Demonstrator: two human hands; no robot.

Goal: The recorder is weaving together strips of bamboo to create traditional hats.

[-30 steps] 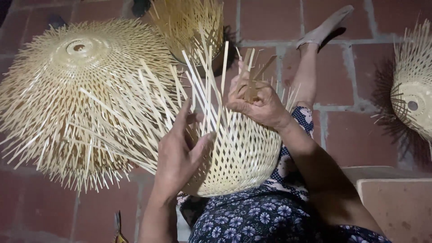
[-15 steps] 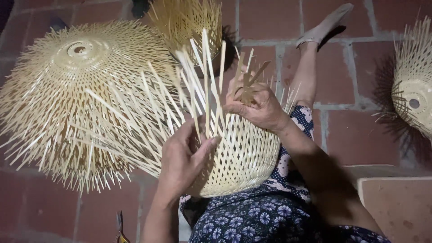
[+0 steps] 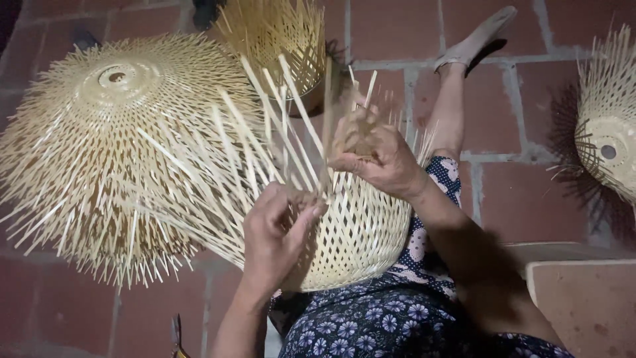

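A half-woven bamboo basket [image 3: 361, 232] rests on my lap, its loose pale strips fanning up and to the left. My left hand [image 3: 275, 235] presses against the basket's left side, fingers spread among the loose strips. My right hand [image 3: 374, 156] is at the upper rim, fingers pinched around a few upright strips [image 3: 331, 126]. My leg in dark floral cloth [image 3: 371, 318] lies under the basket.
A large woven bamboo dome [image 3: 109, 139] with bristling ends lies on the red brick floor at left. Another unfinished basket [image 3: 278, 36] stands behind it. A third woven piece [image 3: 606, 126] is at the right edge. My foot in a slipper [image 3: 474, 40] stretches ahead.
My left hand has slid up the basket's side toward the loose strips. My right hand has shifted slightly on the rim, bending the upright strips; the basket has turned a little.
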